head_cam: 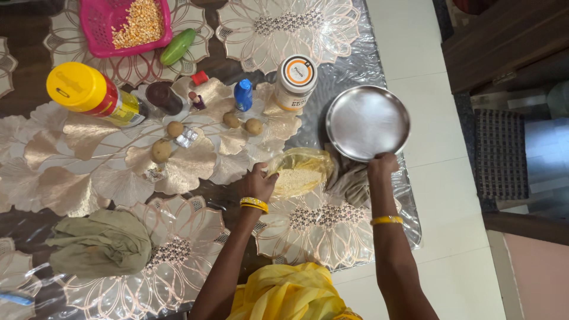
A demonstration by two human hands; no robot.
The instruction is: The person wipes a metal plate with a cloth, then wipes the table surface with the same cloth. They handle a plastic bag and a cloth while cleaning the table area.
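My left hand (pixel 258 181) grips the gathered edge of a clear plastic bag (pixel 299 172) that holds pale grain, resting on the table. My right hand (pixel 382 164) pinches the near rim of a round steel plate (pixel 367 121), which lies flat at the table's right end. A grey-brown cloth (pixel 351 182) sits crumpled between the bag and the plate. Both wrists wear yellow bangles.
A white jar (pixel 294 82), a small blue bottle (pixel 243 95), a yellow-lidded jar (pixel 92 95) on its side, several small round brown balls (pixel 175 128), a green cucumber-like item (pixel 178 46) and a pink basket (pixel 125 25) of corn kernels lie farther back. An olive cloth (pixel 101 243) lies near left. Tiled floor at right.
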